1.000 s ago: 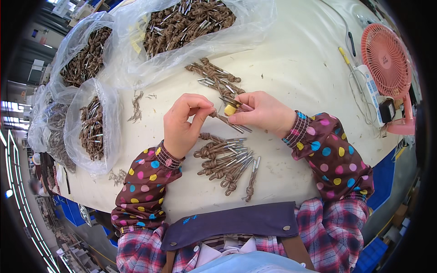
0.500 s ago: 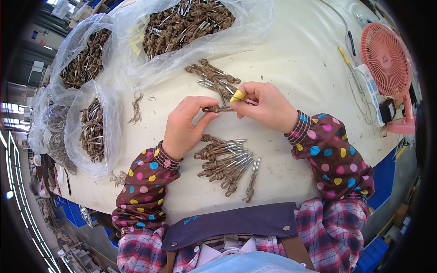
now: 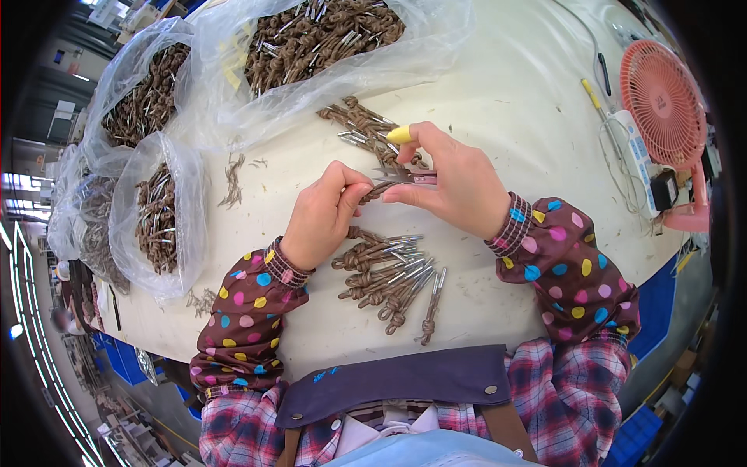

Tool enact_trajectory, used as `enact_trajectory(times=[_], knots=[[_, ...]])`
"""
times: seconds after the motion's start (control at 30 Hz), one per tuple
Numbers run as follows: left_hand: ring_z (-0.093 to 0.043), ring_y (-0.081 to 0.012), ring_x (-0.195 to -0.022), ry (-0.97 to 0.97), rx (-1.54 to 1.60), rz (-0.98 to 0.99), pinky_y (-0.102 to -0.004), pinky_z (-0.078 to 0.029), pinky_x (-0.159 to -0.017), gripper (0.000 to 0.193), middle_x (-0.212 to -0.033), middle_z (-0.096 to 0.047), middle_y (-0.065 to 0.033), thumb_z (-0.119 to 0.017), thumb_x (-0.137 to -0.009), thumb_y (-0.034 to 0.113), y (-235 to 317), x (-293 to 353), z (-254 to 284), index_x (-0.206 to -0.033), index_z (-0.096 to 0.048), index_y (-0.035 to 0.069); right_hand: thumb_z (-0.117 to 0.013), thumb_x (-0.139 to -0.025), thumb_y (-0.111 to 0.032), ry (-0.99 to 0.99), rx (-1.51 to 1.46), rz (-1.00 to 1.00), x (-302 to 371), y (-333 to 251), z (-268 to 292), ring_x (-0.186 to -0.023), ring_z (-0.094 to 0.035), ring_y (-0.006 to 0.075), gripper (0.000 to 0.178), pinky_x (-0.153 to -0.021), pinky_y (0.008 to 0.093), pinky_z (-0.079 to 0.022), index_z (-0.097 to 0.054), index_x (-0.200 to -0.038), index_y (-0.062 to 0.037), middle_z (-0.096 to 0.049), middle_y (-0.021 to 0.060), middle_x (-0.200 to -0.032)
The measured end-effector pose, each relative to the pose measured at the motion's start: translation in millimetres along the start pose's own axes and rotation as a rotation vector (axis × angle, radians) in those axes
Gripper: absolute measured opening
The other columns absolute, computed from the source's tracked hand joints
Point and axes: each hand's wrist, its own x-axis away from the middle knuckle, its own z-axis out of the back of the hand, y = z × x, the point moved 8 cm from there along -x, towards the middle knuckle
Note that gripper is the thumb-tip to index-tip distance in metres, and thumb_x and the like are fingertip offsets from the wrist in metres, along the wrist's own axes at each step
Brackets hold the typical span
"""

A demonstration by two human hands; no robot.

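Observation:
A brown knotted cord (image 3: 377,191) is pinched between the thumb and fingers of my left hand (image 3: 317,212), and part of it is hidden by them. In my right hand (image 3: 467,185) is a small pair of thread snips (image 3: 414,177), its metal blades pointing left just above the cord. The raised index finger of that hand wears a yellow finger cover (image 3: 399,135). Nearer to me lies a fanned row of knotted brown cords with metal tips (image 3: 375,272). Beyond my hands rests another loose bunch of such cords (image 3: 359,123), partly behind the right fingers.
Clear plastic bags full of cords stand at the far side (image 3: 327,43) and at the left (image 3: 158,218). Thread scraps (image 3: 233,180) lie on the pale tabletop (image 3: 498,288). A pink fan (image 3: 661,105), a power strip (image 3: 634,159) and a yellow-handled tool (image 3: 590,93) sit at the right.
The snips' blades have come into view between my hands. My right index finger has lifted off the cord, and the cord now tilts up to the right.

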Motion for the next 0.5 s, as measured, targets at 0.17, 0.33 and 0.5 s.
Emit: enact_trajectory(times=[0.17,0.33,0.5], knots=[[-0.058,-0.0210,-0.060,-0.002,0.021,0.063,-0.0301,-0.047,-0.056,0.013,-0.075,-0.059,-0.0098,-0.050,-0.098,0.015,-5.2,0.7,-2.4,-0.095,-0.049,0.002,-0.072,-0.079,-0.035,0.025,0.325,0.162,0.3,-17.6,4.8,-0.064,-0.060,0.0205,0.034,-0.054,0.0305,-0.047,-0.058,-0.091,-0.0062,-0.056,0.0043,-0.087],[-0.059,-0.0264,-0.070,0.060,-0.051,-0.005,-0.0334,-0.047,-0.064,0.013,-0.082,-0.060,-0.0124,-0.052,-0.096,0.013,-0.2,0.8,-0.3,-0.095,-0.049,0.001,-0.070,-0.080,-0.034,-0.032,0.471,0.281,5.1,-26.4,-5.4,-0.060,-0.059,0.0199,0.029,-0.051,0.0317,-0.045,-0.054,-0.083,-0.0093,-0.052,0.0027,-0.081],[-0.058,-0.0292,-0.073,0.042,-0.067,-0.030,-0.0340,-0.047,-0.066,0.012,-0.086,-0.061,-0.0130,-0.053,-0.095,0.012,4.2,0.1,-4.2,-0.094,-0.049,0.001,-0.069,-0.079,-0.033,-0.032,0.570,0.339,7.6,-33.2,-11.0,-0.058,-0.057,0.0170,0.028,-0.050,0.0300,-0.044,-0.052,-0.080,-0.0103,-0.051,0.0022,-0.080]])
